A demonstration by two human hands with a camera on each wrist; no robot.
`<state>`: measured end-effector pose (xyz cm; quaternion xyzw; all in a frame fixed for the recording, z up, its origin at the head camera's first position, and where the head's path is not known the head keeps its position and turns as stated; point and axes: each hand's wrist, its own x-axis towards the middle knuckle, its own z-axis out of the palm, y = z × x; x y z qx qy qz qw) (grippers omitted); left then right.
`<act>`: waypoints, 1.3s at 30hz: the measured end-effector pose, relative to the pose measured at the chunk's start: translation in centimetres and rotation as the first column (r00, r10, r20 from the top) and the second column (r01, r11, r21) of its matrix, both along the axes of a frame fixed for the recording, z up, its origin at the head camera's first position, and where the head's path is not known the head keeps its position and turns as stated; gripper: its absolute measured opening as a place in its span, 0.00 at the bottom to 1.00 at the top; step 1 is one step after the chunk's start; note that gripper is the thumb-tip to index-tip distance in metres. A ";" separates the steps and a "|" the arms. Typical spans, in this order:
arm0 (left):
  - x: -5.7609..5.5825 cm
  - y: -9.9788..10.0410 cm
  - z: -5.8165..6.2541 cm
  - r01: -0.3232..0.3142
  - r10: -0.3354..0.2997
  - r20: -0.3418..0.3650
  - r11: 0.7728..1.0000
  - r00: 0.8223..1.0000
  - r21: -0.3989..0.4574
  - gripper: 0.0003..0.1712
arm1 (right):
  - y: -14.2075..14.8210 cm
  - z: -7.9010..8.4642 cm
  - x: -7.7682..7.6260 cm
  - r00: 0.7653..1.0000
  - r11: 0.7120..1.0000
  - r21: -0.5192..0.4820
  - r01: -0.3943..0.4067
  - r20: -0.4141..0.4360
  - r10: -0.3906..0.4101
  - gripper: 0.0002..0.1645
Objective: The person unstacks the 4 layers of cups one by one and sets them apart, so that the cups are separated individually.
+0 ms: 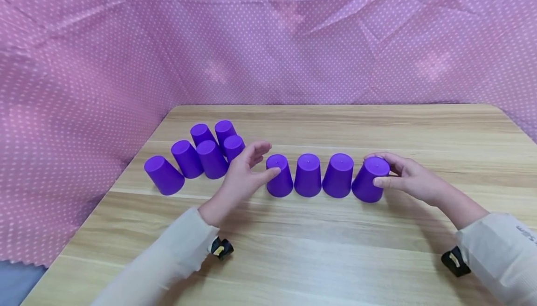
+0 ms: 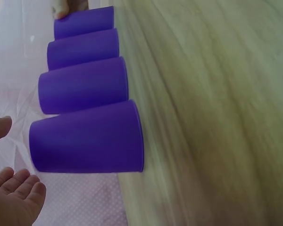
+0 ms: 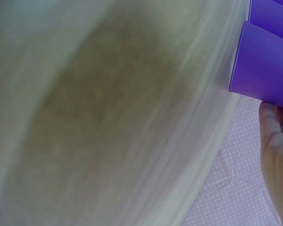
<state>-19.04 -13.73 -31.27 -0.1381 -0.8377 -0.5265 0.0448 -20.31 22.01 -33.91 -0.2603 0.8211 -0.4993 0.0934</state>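
Note:
Several purple plastic cups stand upside down in a side-by-side row before me. At the row's left end is one cup [image 1: 280, 180], with my left hand [image 1: 240, 177] just beside it, thumb and fingers spread apart. The left wrist view shows a gap between the left fingers [image 2: 20, 184] and that nearest cup [image 2: 87, 139]. My right hand [image 1: 419, 182] grips the cup at the right end [image 1: 369, 182], thumb on the near side and fingers behind it. Its fingers [image 3: 272, 122] lie along the side of this cup [image 3: 262, 66] in the right wrist view.
Left of my left hand, several more inverted purple cups [image 1: 186, 159] stand in a loose cluster, one partly hidden by the hand. All stand on a wood-grain table [image 1: 319, 250]. A pink dotted cloth [image 1: 272, 40] hangs behind the table and along its left.

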 end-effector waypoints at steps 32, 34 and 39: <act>-1.0 1.2 -1.2 0.002 0.001 0.090 0.999 0.996 -0.038 0.29 | 0.0 -0.2 -0.1 1.000 1.000 0.005 0.013 -0.008 -0.013 0.27; -1.0 1.1 -1.3 -0.001 0.004 0.092 0.999 0.996 -0.036 0.29 | 0.0 -0.2 -0.1 1.000 1.000 0.007 0.013 -0.004 -0.013 0.27; -0.9 0.6 -1.2 -0.007 0.009 0.080 1.000 0.997 -0.024 0.30 | 0.0 -0.1 -0.1 1.000 1.000 0.009 0.015 0.005 -0.015 0.27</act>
